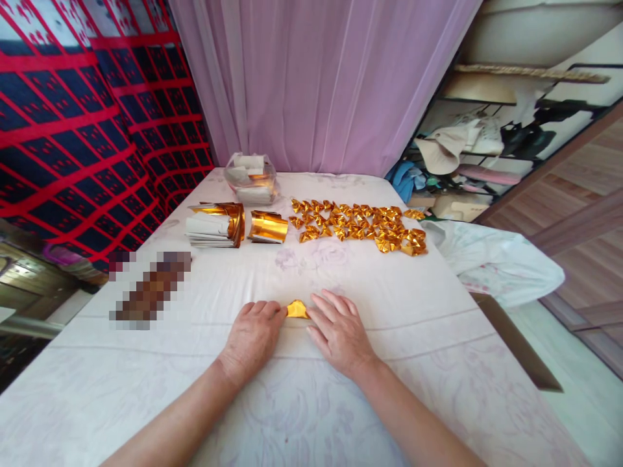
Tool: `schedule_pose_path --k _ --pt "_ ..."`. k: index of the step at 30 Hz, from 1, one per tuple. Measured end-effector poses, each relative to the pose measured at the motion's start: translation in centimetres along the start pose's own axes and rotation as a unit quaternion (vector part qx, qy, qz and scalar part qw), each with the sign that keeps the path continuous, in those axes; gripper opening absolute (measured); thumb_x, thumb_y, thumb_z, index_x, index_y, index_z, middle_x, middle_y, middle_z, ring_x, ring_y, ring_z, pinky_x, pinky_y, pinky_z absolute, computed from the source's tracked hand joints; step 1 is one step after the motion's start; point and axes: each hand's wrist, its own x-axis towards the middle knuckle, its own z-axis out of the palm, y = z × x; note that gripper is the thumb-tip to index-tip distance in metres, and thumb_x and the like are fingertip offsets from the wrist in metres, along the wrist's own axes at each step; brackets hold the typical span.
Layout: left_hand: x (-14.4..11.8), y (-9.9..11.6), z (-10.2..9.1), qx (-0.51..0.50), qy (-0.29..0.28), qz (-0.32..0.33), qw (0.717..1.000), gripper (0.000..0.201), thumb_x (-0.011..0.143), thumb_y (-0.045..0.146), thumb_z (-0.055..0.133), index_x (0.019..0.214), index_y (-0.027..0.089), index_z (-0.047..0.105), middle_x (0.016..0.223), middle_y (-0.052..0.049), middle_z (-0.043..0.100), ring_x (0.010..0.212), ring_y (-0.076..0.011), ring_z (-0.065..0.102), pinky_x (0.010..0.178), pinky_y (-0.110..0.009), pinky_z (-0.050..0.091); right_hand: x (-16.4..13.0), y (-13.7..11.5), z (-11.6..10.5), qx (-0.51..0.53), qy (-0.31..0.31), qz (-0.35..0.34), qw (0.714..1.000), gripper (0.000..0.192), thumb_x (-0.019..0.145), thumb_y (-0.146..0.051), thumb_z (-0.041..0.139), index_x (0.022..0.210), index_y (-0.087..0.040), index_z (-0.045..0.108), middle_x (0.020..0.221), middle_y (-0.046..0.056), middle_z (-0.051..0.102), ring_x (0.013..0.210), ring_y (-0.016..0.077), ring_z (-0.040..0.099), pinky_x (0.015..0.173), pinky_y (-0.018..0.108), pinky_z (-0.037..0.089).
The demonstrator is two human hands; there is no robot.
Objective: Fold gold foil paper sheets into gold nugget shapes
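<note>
A small piece of folded gold foil paper [296, 309] lies on the cloth-covered table between my hands, its upper edge rounded. My left hand [256, 336] has its fingers curled and closed at the left end of the foil. Reaching from the other side, my right hand [342, 332] rests palm down with fingers stretched and apart, the fingertips at the right end of the foil. Beyond them, many folded gold foil ingots [363, 224] sit in a cluster. Left of these stand a small stack of gold foil sheets [268, 227] and a larger stack [214, 225].
A clear plastic bag [250, 178] of more sheets stands at the back of the table. A pixelated patch [153, 288] covers something at the left. A purple curtain [311, 84] hangs behind; a shelf with hats and shoes [467, 139] and a white bag [501, 259] are on the right.
</note>
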Motion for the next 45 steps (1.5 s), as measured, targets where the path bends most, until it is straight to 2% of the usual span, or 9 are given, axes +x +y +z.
schedule_pose_path --k 2,4,8,14,23,28,36,41,45 --pt "0.0 0.2 0.0 0.012 0.003 0.004 1.000 0.033 0.091 0.014 0.050 0.121 0.021 0.064 0.109 -0.009 0.067 0.097 -0.0234 0.061 0.085 -0.039 0.047 0.9 -0.4 0.1 -0.007 -0.029 -0.004 1.000 0.037 0.094 -0.037 0.056 0.128 -0.025 0.061 0.144 0.011 0.050 0.137 0.0280 0.037 0.109 0.049 0.027" --pt "0.0 0.2 0.3 0.015 0.007 0.003 1.000 0.032 0.091 0.013 0.050 0.119 0.021 0.064 0.109 -0.008 0.066 0.097 -0.0228 0.061 0.085 -0.038 0.047 1.7 -0.7 0.4 -0.007 -0.069 -0.007 0.998 0.039 0.093 -0.040 0.058 0.129 -0.027 0.060 0.151 0.013 0.041 0.141 0.0298 0.029 0.110 0.052 0.027" --pt "-0.3 0.0 0.7 0.010 0.013 0.005 1.000 0.034 0.090 0.011 0.050 0.119 0.022 0.063 0.112 -0.008 0.066 0.098 -0.0221 0.061 0.085 -0.037 0.047 2.3 -0.6 1.1 0.002 -0.106 0.021 0.994 0.036 0.094 -0.041 0.055 0.129 -0.034 0.061 0.153 0.011 0.037 0.143 0.0307 0.026 0.110 0.055 0.026" --pt "-0.5 -0.2 0.7 -0.003 0.011 0.002 1.000 0.036 0.091 0.010 0.049 0.122 0.022 0.062 0.111 -0.007 0.066 0.099 -0.0223 0.061 0.084 -0.037 0.048 1.9 -0.5 1.5 -0.022 -0.084 0.064 0.994 0.033 0.096 -0.041 0.053 0.128 -0.038 0.061 0.152 0.011 0.039 0.141 0.0335 0.029 0.108 0.059 0.027" --pt "-0.4 0.0 0.4 -0.009 0.000 -0.008 1.000 0.036 0.090 0.011 0.050 0.122 0.022 0.062 0.111 -0.007 0.066 0.100 -0.0228 0.060 0.086 -0.037 0.048 1.7 -0.4 2.0 -0.035 -0.085 0.073 0.993 0.037 0.095 -0.042 0.054 0.132 -0.039 0.057 0.149 0.010 0.042 0.139 0.0338 0.032 0.108 0.059 0.029" --pt "-0.3 0.1 0.5 -0.014 0.009 -0.007 1.000 0.036 0.090 0.012 0.052 0.123 0.021 0.062 0.111 -0.007 0.066 0.101 -0.0236 0.060 0.085 -0.038 0.048 1.5 0.1 1.7 -0.041 -0.099 0.101 0.989 0.043 0.095 -0.045 0.053 0.137 -0.033 0.054 0.152 0.014 0.039 0.141 0.0349 0.031 0.109 0.058 0.028" --pt "-0.3 -0.1 0.6 -0.037 0.017 -0.008 0.999 0.035 0.087 0.012 0.055 0.120 0.022 0.064 0.110 -0.007 0.067 0.101 -0.0236 0.060 0.087 -0.039 0.049 0.6 0.0 0.6 -0.001 -0.132 0.002 0.991 0.044 0.093 -0.044 0.058 0.136 -0.038 0.053 0.156 0.008 0.032 0.145 0.0315 0.021 0.113 0.060 0.021" --pt "-0.4 -0.4 0.8 -0.056 0.030 -0.012 0.998 0.039 0.083 0.011 0.057 0.120 0.022 0.064 0.110 -0.007 0.067 0.102 -0.0241 0.059 0.086 -0.039 0.049 0.4 0.3 0.7 -0.005 -0.110 0.028 0.993 0.038 0.094 -0.042 0.057 0.131 -0.039 0.058 0.154 0.009 0.037 0.143 0.0319 0.026 0.112 0.059 0.023" --pt "-0.4 -0.5 0.9 -0.066 0.050 -0.008 0.996 0.032 0.087 0.017 0.056 0.117 0.022 0.066 0.106 -0.006 0.067 0.098 -0.0231 0.060 0.082 -0.038 0.049 0.3 0.8 0.6 -0.017 -0.104 0.033 0.994 0.036 0.094 -0.039 0.058 0.130 -0.038 0.059 0.151 0.008 0.041 0.142 0.0322 0.029 0.111 0.058 0.025"
